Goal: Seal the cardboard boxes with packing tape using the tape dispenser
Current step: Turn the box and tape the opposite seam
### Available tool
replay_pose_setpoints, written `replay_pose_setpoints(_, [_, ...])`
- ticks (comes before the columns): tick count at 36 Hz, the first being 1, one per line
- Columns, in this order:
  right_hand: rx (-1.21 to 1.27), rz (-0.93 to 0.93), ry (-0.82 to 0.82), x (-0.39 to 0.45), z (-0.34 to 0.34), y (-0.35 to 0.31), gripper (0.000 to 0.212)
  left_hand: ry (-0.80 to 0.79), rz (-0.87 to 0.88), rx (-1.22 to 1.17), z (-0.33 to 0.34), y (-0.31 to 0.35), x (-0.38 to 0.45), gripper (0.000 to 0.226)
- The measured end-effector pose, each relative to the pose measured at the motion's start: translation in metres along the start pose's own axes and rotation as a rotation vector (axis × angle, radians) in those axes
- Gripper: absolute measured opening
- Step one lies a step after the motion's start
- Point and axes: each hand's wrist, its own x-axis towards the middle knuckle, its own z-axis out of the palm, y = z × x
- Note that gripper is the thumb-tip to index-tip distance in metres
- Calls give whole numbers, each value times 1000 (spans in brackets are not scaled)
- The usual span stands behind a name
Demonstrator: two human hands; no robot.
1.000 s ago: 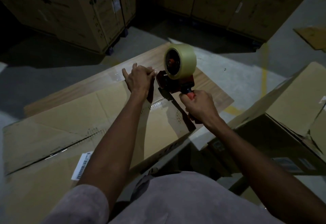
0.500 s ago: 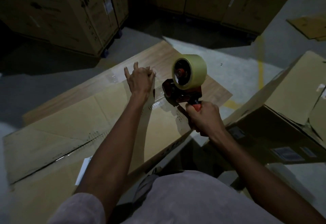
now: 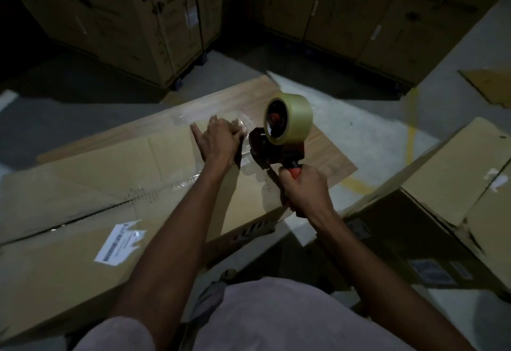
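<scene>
Tape dispenser point(image 3: 279, 140), centre frame: rigid, light; right hand point(image 3: 305, 187) clamps its handle, left hand point(image 3: 218, 140) lies flat, pressing thin clingy tape onto stiff cardboard box point(image 3: 91, 184).

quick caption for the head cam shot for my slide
Left hand presses clear tape flat on a cardboard box while the right hand grips the tape dispenser.

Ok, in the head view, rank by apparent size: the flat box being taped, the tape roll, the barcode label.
1. flat box, by far
2. tape roll
3. barcode label, close to the roll; unsure
</scene>
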Motion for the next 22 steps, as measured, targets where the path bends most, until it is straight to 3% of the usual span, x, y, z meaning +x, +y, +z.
replay_pose_setpoints(3, [-14,-25,-22,-1,-5,0,31,-27,-38,36,-2,4,1,31])
replay_pose_setpoints(9, [-41,-48,-51,-13,-12,-1,48,-37,-38,12,-4,1,0,37])
replay_pose_setpoints(14, [-42,-31,-24,-26,-17,11,43,-22,-27,25,-2,1,0,36])
replay_pose_setpoints(18, [-60,-15,-23,-38,-21,19,51,-22,-19,63,-1,2,0,34])
replay_pose_setpoints(22, [-62,-24,-8,-47,-19,21,45,-17,65,67,1,3,-3,30])
